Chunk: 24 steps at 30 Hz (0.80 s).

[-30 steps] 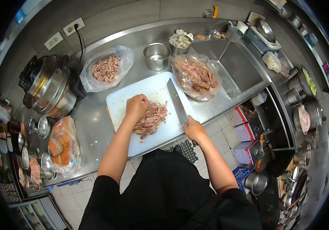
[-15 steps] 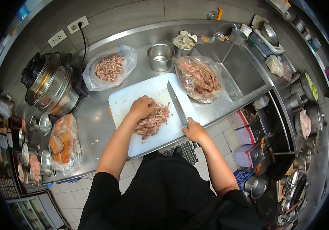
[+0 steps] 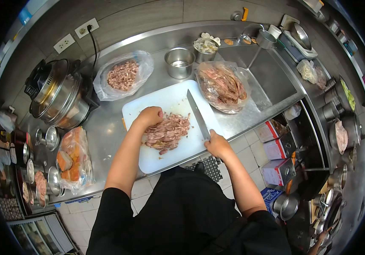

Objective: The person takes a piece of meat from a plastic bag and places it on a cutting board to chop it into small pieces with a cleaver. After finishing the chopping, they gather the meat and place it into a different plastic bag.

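Note:
A heap of sliced meat (image 3: pixel 165 134) lies on the white cutting board (image 3: pixel 148 159). My left hand (image 3: pixel 150 116) is at the heap's upper left edge with its fingers curled; what they hold, if anything, is hidden. My right hand (image 3: pixel 217 144) grips the handle of a large knife (image 3: pixel 197 114) at the board's right side. The blade lies nearly flat over the board, its tip pointing away from me, apart from the meat. Behind the board are an open bag of diced meat (image 3: pixel 123 75) and, to the right, a bag of larger meat pieces (image 3: pixel 222 85).
Metal pots (image 3: pixel 179 63) stand behind the board, beside a sink (image 3: pixel 261 72). At left are a large steel cooker (image 3: pixel 59 97) and a bag of orange-brown chunks (image 3: pixel 74 159). Red-and-white boxes (image 3: pixel 274 151) sit low at right. Part of another person (image 3: pixel 2 157) shows at far left.
My left hand has shifted left across the heap and its fingers have curled in. More of the sliced meat is uncovered. My right hand still holds the knife in about the same place.

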{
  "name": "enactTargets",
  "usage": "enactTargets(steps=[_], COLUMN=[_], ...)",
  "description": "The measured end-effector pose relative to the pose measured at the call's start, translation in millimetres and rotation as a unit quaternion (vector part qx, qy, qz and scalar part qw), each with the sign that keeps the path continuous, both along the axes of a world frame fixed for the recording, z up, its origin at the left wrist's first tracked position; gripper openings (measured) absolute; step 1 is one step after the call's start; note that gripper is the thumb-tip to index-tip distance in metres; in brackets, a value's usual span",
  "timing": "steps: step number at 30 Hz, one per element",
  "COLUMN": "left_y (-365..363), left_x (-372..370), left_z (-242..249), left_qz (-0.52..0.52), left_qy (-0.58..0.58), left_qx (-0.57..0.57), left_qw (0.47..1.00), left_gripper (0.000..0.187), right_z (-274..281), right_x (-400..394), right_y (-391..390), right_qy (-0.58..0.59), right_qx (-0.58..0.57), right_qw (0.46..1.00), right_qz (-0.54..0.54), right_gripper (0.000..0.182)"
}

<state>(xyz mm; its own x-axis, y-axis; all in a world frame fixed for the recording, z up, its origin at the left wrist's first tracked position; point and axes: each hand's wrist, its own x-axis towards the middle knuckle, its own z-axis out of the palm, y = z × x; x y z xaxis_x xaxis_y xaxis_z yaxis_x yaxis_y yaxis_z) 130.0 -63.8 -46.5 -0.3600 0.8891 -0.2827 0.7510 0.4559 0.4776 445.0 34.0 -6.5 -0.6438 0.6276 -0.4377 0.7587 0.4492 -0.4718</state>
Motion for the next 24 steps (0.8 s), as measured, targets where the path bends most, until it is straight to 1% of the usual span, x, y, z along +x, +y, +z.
enactTargets(steps=[2,3,5,6,8,12,14,15,17,18,20,21,23,24], left_y=[0,1,5,6,5,-3,-5,-7,-7,-7,-5,-8,-20,-24], left_x=[-2,-1,7,11,17,20,21,22,25,26,28,33,46,55], left_z=[-2,-5,-12,-14,-16,-11,-3,-4,-4,-8,-17,-11,7,3], left_qz=[-0.007,-0.007,-0.042,-0.042,-0.038,-0.051,-0.011,-0.008,0.006,0.006,-0.061,-0.060,0.010,0.013], left_qy=[-0.041,-0.041,-0.006,-0.007,0.047,0.067,0.128,0.127,0.065,0.065,0.087,0.086,0.036,0.034], left_qx=[0.020,0.020,0.093,0.092,0.062,0.037,-0.017,-0.018,0.096,0.095,0.060,0.059,0.007,0.006], left_qw=[0.999,0.999,0.995,0.995,0.996,0.996,0.992,0.992,0.993,0.993,0.993,0.993,0.999,0.999], left_gripper=[0.019,0.019,0.024,0.024,0.030,0.035,0.038,0.038,0.040,0.040,0.036,0.036,0.036,0.036], right_z=[-4,-4,-3,-4,-7,-12,-10,-10,-8,-9,-11,-10,-4,-4], right_x=[2,2,4,7,13,17,14,13,9,8,10,11,16,17], right_y=[0,1,3,4,5,5,5,5,5,5,5,4,-1,-5], right_qy=[0.010,0.010,0.006,0.004,0.000,0.005,-0.003,-0.003,-0.010,-0.010,-0.006,-0.007,-0.006,-0.008], right_qx=[0.007,0.007,0.000,-0.001,-0.020,-0.021,-0.016,-0.017,-0.009,-0.010,-0.008,-0.009,0.012,0.011], right_qw=[1.000,1.000,1.000,1.000,1.000,1.000,1.000,1.000,1.000,1.000,1.000,1.000,1.000,1.000], right_qz=[0.000,0.000,0.002,0.002,-0.010,-0.014,-0.017,-0.014,-0.009,-0.008,-0.007,-0.006,-0.013,-0.010], right_gripper=[0.042,0.042,0.045,0.045,0.046,0.045,0.044,0.044,0.043,0.043,0.041,0.041,0.038,0.038])
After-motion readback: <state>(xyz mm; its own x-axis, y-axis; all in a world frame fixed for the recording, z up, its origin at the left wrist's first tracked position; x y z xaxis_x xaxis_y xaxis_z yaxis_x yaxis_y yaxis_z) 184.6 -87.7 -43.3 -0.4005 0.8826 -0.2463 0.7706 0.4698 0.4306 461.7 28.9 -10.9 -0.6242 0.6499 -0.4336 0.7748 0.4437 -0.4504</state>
